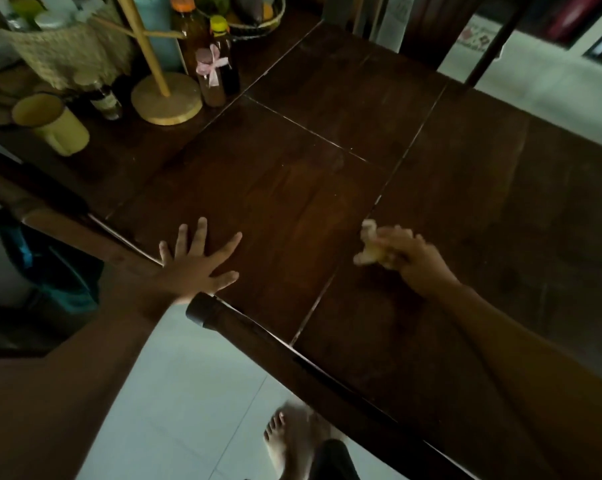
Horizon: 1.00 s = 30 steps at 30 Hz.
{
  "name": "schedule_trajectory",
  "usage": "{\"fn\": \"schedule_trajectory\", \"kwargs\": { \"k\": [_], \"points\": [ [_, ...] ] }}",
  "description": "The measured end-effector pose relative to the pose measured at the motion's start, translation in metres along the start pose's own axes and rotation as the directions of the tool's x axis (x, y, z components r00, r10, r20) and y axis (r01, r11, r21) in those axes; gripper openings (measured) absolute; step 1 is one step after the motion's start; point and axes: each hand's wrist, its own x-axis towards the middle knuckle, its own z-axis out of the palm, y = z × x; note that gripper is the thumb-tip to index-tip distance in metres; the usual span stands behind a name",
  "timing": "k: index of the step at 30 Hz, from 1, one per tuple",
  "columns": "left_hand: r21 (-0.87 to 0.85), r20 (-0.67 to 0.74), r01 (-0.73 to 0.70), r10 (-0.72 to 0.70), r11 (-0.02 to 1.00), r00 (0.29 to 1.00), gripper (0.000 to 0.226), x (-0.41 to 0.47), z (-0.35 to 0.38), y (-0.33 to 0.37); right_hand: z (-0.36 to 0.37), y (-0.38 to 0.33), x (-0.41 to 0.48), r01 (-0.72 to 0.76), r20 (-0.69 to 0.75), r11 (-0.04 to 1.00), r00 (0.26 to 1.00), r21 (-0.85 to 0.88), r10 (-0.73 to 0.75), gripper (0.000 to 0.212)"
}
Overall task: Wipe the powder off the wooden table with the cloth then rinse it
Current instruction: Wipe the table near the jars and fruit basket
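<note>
A: Where are your hands?
B: Your left hand lies flat on the wooden table near its front edge, fingers spread wide. Your right hand grips the bunched cloth over the middle seam, blurred.
A: Powder?
B: Can't tell, too dim. The yellow mug sits far left.

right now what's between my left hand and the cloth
Head view: only bare table, crossed by one plank seam, lies between the left hand and the cloth.
</note>
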Motion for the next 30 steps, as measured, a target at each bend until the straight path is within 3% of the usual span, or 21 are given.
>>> {"fn": "schedule_trajectory", "kwargs": {
  "k": [2, 4, 6, 8, 10, 12, 13, 15, 17, 18, 20, 23, 25, 27, 30],
  "points": [
    [-0.024, -0.031, 0.048, -0.049, 0.999, 0.998, 0.071, 0.003, 0.007, 0.009, 0.005, -0.014, 0.035, -0.114, -0.228, 0.993, 0.967, 0.033, 0.118, 0.053],
    [-0.015, -0.056, 0.096, -0.096, 0.995, 0.994, 0.071, 0.006, 0.009, 0.014, 0.021, -0.039, 0.072, -0.181, -0.357, 0.983, 0.919, -0.006, 0.167, 0.051],
    [-0.019, -0.054, 0.107, -0.108, 0.994, 0.993, 0.069, 0.008, 0.01, 0.013, 0.045, -0.069, 0.1, -0.059, -0.371, 0.996, 0.928, -0.062, 0.032, 0.055],
    [-0.041, -0.049, 0.084, -0.086, 0.996, 0.995, 0.068, 0.008, 0.012, 0.011, 0.073, -0.097, 0.097, 0.305, -0.247, 0.951, 0.92, -0.04, -0.305, 0.049],
    [-0.055, -0.071, 0.07, -0.074, 0.996, 0.995, 0.073, 0.008, 0.016, 0.011, 0.088, -0.108, 0.068, 0.572, 0.011, 0.82, 0.82, 0.016, -0.572, 0.038],
    [-0.077, -0.079, 0.082, -0.088, 0.994, 0.993, 0.086, 0.008, 0.017, 0.011, 0.076, -0.09, 0.046, 0.642, 0.239, 0.766, 0.744, 0.0, -0.624, 0.043],
    [-0.088, -0.075, 0.088, -0.095, 0.992, 0.993, 0.091, 0.008, 0.017, 0.012, 0.062, -0.073, 0.039, 0.65, 0.269, 0.76, 0.737, -0.027, -0.62, 0.048],
    [-0.097, -0.08, 0.077, -0.085, 0.992, 0.993, 0.092, 0.007, 0.017, 0.014, 0.029, -0.033, 0.041, 0.568, 0.2, 0.82, 0.814, -0.075, -0.545, 0.062],
    [-0.088, -0.091, 0.073, -0.081, 0.993, 0.993, 0.088, 0.006, 0.018, 0.014, 0.0, -0.007, 0.068, 0.315, 0.013, 0.936, 0.948, -0.16, -0.317, 0.061],
    [-0.082, -0.093, 0.076, -0.083, 0.994, 0.992, 0.087, 0.006, 0.018, 0.015, -0.007, 0.0, 0.092, 0.156, -0.122, 0.968, 0.976, -0.199, -0.182, 0.054],
    [-0.085, -0.097, 0.075, -0.083, 0.994, 0.992, 0.087, 0.006, 0.018, 0.016, -0.012, -0.004, 0.143, -0.093, -0.341, 0.974, 0.94, -0.207, 0.017, 0.048],
    [-0.076, -0.085, 0.085, -0.091, 0.993, 0.992, 0.086, 0.006, 0.019, 0.016, 0.002, -0.048, 0.21, -0.215, -0.445, 0.958, 0.889, -0.192, 0.11, 0.055],
    [-0.066, -0.07, 0.09, -0.095, 0.994, 0.993, 0.085, 0.006, 0.019, 0.017, 0.025, -0.091, 0.233, -0.098, -0.364, 0.975, 0.931, -0.199, 0.02, 0.058],
    [-0.08, -0.063, 0.081, -0.086, 0.994, 0.994, 0.085, 0.005, 0.018, 0.017, 0.057, -0.129, 0.23, 0.224, -0.168, 0.951, 0.951, -0.212, -0.261, 0.062],
    [-0.106, -0.04, 0.061, -0.065, 0.992, 0.997, 0.086, 0.005, 0.016, 0.015, 0.092, -0.139, 0.176, 0.601, 0.177, 0.791, 0.796, -0.111, -0.579, 0.059]
  ]
}}
